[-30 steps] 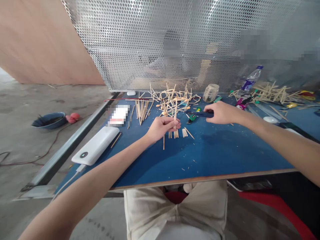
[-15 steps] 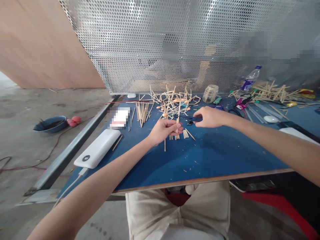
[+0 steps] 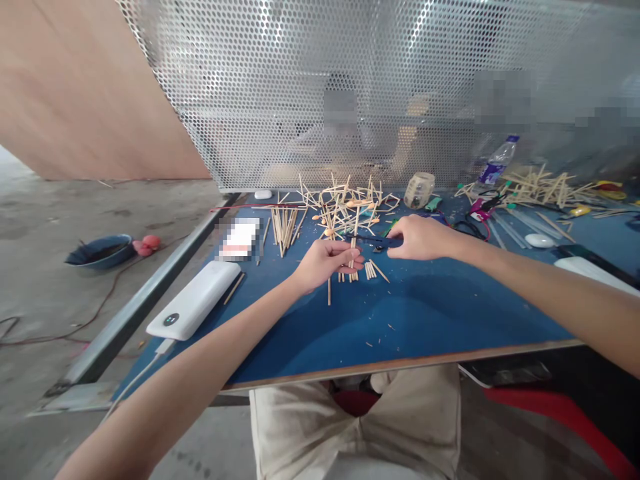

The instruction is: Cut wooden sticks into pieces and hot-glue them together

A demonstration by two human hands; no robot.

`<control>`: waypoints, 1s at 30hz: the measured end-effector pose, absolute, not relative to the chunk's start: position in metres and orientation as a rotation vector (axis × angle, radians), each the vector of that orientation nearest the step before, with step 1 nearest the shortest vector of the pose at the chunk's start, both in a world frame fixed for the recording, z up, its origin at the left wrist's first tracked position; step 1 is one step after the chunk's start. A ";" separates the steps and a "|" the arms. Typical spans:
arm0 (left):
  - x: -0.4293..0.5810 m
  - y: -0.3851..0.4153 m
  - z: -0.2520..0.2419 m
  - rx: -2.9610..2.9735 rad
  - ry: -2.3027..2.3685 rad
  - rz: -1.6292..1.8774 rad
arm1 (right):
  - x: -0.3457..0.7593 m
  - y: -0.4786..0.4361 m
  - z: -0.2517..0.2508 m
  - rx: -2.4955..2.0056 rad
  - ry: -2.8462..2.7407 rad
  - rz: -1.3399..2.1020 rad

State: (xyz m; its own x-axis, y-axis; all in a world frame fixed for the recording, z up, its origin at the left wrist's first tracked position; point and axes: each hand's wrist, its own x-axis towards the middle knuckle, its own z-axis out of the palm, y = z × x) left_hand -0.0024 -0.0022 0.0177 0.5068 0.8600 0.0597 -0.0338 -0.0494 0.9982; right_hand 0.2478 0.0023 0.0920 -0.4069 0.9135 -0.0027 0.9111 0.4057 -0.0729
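Observation:
My left hand [image 3: 326, 261] is closed around a thin wooden stick [image 3: 355, 245] held upright over the blue table [image 3: 425, 313]. My right hand [image 3: 421, 236] grips a dark blue tool [image 3: 367, 239] whose tip points left and meets the stick. Short cut sticks [image 3: 370, 269] lie on the table just below both hands. Behind them stands a tangled structure of glued sticks [image 3: 350, 203].
A white power bank [image 3: 194, 308] with a cable lies at the left, a bundle of loose sticks [image 3: 284, 225] beside it. A tape roll [image 3: 419, 189], a plastic bottle [image 3: 494, 163] and another stick pile [image 3: 537, 187] sit at the back right. A perforated metal screen [image 3: 350, 87] rises behind the table.
My right hand has moved left with the blue tool, bringing its tip up to the stick in my left hand. The left hand has stayed almost in place.

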 end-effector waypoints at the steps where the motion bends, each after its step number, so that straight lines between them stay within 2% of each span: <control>1: -0.002 -0.002 0.018 1.442 0.765 0.850 | 0.248 0.002 0.092 -1.696 -2.603 0.093; 20: 0.000 -0.003 0.017 1.411 0.765 0.843 | 0.248 0.001 0.085 -1.662 -2.603 0.095; 30: -0.001 -0.003 0.016 1.426 0.755 0.849 | 0.248 0.003 0.082 -1.603 -2.611 0.208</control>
State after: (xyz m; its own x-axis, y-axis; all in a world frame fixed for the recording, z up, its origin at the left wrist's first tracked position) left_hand -0.0012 -0.0027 0.0157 0.5145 0.8558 0.0542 -0.0460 -0.0355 0.9983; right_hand 0.2484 0.0029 0.0821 -0.4530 0.8914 -0.0105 0.8818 0.4464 -0.1520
